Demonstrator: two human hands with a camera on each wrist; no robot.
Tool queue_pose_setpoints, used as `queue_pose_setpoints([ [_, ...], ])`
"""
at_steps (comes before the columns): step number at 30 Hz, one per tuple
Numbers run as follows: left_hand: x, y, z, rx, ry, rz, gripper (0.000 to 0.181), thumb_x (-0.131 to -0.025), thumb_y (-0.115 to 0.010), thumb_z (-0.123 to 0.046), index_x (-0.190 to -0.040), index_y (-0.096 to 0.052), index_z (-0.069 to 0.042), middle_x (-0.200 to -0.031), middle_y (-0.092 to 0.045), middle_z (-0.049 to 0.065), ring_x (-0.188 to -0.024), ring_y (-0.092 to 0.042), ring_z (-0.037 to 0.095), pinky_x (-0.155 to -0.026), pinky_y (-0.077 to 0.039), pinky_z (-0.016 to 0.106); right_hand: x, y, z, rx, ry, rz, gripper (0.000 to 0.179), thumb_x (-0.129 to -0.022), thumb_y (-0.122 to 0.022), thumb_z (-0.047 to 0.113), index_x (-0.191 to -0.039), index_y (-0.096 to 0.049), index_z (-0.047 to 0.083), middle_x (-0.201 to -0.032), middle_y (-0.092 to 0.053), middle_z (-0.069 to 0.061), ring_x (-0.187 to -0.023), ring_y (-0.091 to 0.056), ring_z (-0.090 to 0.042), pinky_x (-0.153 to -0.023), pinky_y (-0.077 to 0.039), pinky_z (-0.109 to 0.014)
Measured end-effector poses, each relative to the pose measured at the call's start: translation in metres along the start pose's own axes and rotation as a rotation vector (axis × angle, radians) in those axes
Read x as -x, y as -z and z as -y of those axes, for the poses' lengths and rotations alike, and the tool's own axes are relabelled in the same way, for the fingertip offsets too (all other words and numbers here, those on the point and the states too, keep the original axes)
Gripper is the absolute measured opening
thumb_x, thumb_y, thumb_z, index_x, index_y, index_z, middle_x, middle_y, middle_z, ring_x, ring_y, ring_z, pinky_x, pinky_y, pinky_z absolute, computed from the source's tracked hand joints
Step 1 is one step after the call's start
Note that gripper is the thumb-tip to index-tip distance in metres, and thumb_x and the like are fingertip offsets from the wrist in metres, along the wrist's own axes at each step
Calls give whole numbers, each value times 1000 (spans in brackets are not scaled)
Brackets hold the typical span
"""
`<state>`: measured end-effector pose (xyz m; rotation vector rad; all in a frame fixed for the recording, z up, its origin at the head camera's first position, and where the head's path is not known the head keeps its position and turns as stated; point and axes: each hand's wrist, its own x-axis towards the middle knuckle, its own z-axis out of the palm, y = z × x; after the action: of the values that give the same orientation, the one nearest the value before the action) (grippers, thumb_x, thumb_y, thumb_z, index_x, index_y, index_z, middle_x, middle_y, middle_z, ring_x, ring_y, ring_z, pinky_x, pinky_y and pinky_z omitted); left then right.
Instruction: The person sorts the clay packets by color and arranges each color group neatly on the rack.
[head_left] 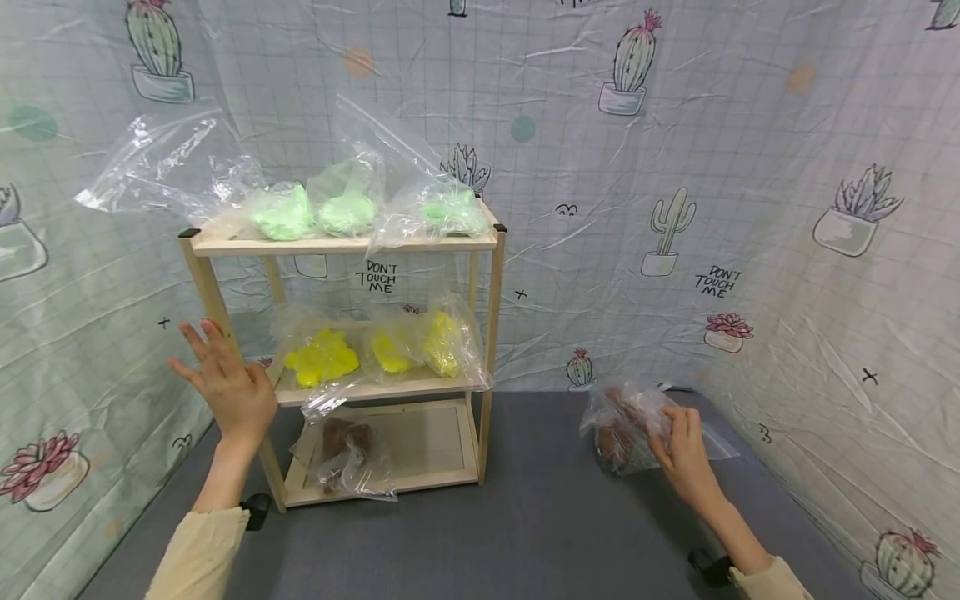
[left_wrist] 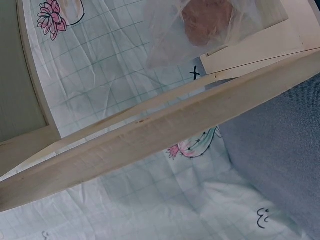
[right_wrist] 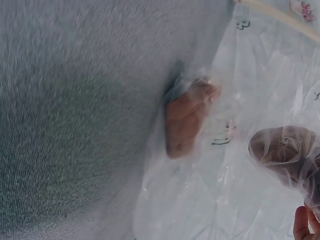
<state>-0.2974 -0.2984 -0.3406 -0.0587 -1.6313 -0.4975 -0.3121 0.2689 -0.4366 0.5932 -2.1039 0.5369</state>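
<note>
My right hand [head_left: 686, 458] pinches a clear zip bag [head_left: 647, 408] with a brown lump [right_wrist: 282, 147] in it, at the right back of the table. Close below it, a second bagged brown lump [head_left: 615, 446] sits on the grey surface; the two bags overlap in the head view. My left hand [head_left: 232, 396] is raised with straight, spread fingers beside the left front post [head_left: 206, 287] of a wooden shelf. On the bottom board lies another bagged brown lump [head_left: 347, 442]; only the fingertips of the right hand show in its wrist view.
Three bagged pale green lumps [head_left: 347, 212] sit on the top shelf, where a loose bag end sticks out left. Bagged yellow lumps [head_left: 322, 358] lie on the middle shelf, one bag hanging over its edge. Cactus-printed sheeting [head_left: 585, 275] hangs behind and on both sides.
</note>
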Motion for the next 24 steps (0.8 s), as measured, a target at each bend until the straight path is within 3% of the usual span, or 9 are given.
queue_pose_setpoints([
  [8,0,0,1,7,-3,3,80,-82,-31,9,-142,-7,-38,-148,3,-16,-139,-11,27,-107,9,55,-3,13,16,-19,57,-60,54,-94,-32,41,-107,-39,-11,-98,-35,-26,-77,-35,-14,-61,-31,-21],
  [15,0,0,1,5,-3,2,79,-83,-32,8,-141,-7,-39,-147,3,-16,-138,-13,29,-107,9,55,-8,22,33,-69,119,-90,53,-94,-33,41,-104,-40,-11,-95,-36,-24,-83,-33,-7,-61,-29,-22],
  [18,0,1,1,4,-2,3,79,-83,-31,8,-141,-7,-39,-147,3,-16,-139,-12,27,-107,9,55,-8,24,42,-88,154,-86,54,-94,-33,41,-103,-41,-11,-95,-37,-24,-88,-33,-7,-65,-29,-24],
  [24,0,0,1,11,3,5,80,-83,-32,8,-141,-7,-40,-147,3,-16,-139,-11,26,-107,10,54,-2,23,63,-138,195,-79,55,-94,-35,42,-100,-43,-12,-96,-38,-23,-98,-36,-5,-78,-33,-14],
])
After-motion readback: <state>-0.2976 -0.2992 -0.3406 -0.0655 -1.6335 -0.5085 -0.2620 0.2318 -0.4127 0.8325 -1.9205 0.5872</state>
